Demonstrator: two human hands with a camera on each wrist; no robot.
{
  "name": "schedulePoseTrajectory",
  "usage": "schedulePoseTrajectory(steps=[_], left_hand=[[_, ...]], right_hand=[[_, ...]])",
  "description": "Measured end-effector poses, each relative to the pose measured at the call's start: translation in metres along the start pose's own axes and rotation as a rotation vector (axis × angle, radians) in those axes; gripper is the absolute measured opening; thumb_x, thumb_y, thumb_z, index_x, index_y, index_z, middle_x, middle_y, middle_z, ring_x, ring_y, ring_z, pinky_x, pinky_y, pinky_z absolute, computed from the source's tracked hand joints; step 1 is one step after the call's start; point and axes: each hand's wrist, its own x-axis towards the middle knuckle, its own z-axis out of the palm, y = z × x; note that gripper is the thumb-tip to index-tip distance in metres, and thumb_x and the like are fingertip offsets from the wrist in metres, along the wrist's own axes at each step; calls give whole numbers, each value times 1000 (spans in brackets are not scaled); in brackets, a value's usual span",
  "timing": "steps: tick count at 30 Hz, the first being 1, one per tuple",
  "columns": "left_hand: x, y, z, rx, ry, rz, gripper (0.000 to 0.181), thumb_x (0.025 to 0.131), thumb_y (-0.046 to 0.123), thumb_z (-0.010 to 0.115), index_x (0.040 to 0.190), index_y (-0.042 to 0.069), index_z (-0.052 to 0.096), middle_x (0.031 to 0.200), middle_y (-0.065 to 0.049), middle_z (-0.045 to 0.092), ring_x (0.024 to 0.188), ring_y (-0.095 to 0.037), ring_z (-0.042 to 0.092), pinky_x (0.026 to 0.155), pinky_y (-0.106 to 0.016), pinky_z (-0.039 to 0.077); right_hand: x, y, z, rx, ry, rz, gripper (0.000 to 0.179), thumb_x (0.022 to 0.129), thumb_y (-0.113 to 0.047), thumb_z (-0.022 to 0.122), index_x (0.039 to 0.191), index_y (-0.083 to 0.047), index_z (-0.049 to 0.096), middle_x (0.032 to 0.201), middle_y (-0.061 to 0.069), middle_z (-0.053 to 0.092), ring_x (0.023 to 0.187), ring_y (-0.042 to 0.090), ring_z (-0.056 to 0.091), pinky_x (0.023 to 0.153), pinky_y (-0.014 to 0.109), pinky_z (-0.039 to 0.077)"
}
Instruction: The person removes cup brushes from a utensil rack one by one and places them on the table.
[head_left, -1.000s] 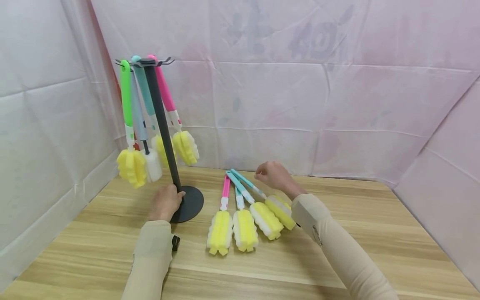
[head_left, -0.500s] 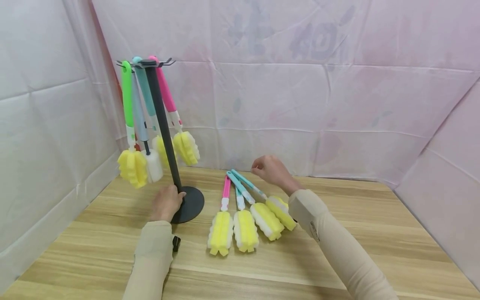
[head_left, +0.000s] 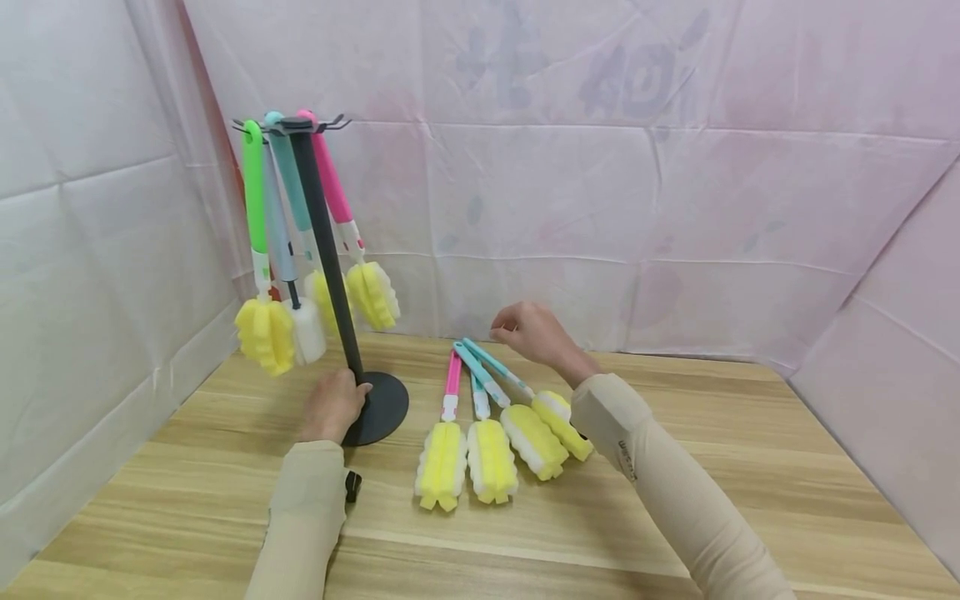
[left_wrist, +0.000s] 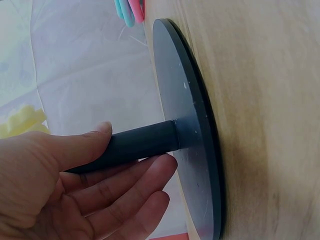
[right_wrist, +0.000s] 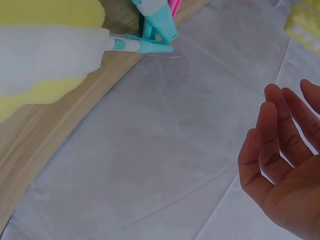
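Observation:
My left hand grips the black pole of a brush stand low down, just above its round base. In the left wrist view the thumb lies on one side of the pole and the fingers on the other. My right hand holds nothing and hovers past the handle ends of the sponge brushes on the table, its fingers loosely bent in the right wrist view. A pink-handled brush lies leftmost, beside several teal-handled brushes fanned out with yellow-and-white heads toward me.
From the stand's top hooks hang a green-handled brush, a grey-blue one with a white head, a teal one and a pink one. A pale cloth wall rises behind the wooden table.
My right hand has moved left and away from me, toward the tips of the teal handles. The left hand stays on the pole, and the brushes keep their places.

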Motion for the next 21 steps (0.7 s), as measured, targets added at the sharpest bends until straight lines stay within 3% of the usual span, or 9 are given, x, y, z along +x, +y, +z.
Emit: schedulePoseTrajectory(steps=[21], left_hand=[[0,1,-1,-6,-9,12,29,100,14,66,90,-12,65,76,-20,64,65,-31,64,60,-45,52]], right_hand=[[7,-16,-6,65,39,-6,17,97,-9,66,102,3,77,97,14,74,84,25,66,75,39,55]])
